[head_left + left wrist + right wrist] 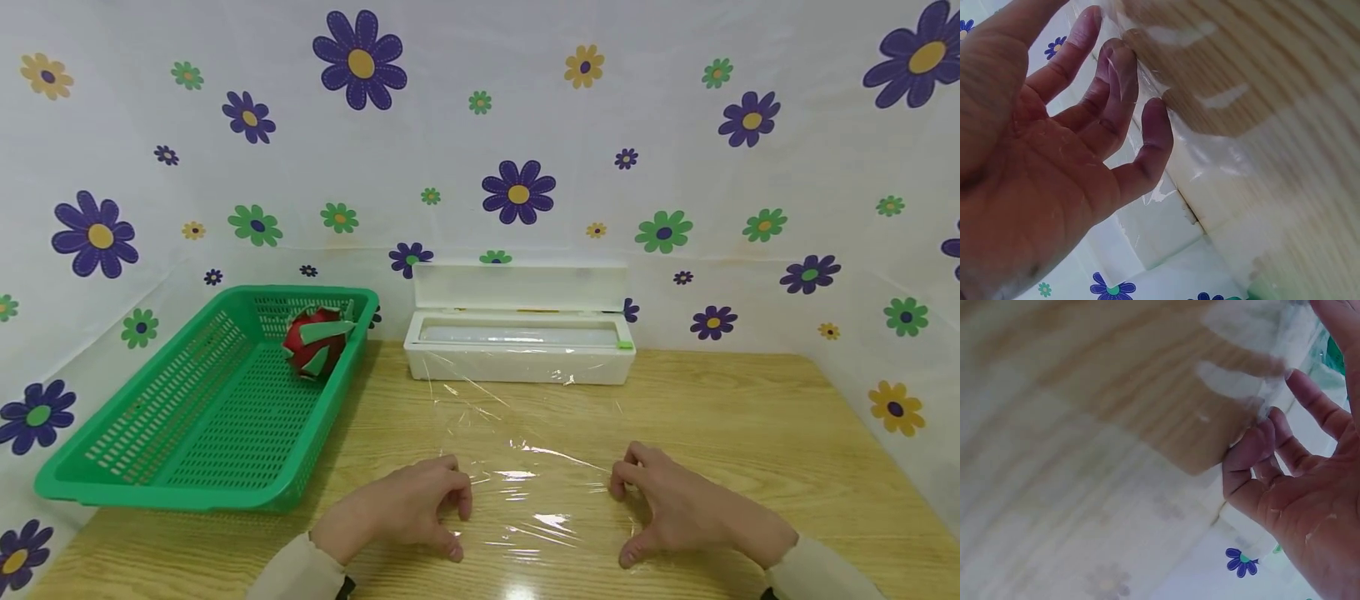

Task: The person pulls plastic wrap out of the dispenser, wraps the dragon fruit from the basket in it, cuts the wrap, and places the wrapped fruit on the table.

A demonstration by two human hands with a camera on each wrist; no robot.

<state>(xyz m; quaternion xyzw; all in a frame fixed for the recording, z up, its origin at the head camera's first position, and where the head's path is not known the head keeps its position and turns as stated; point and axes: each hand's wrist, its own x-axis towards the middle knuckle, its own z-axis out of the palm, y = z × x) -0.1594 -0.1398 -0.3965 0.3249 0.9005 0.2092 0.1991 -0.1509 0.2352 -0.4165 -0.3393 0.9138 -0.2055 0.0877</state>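
While the left hand and right hand stand apart, bent fingers touching the clear plastic film at lower centre, any pinch cannot be confirmed; an open white rectangular box stands mid-frame, a green perforated plastic basket at left; transparency obscures the film's edges

From my end it looks like a little screened-off booth, tbh: flower-print sheeting on three sides of a wood-grain desk. The green basket and cling film box feel kitcheny, but I can't tell what room it's in.
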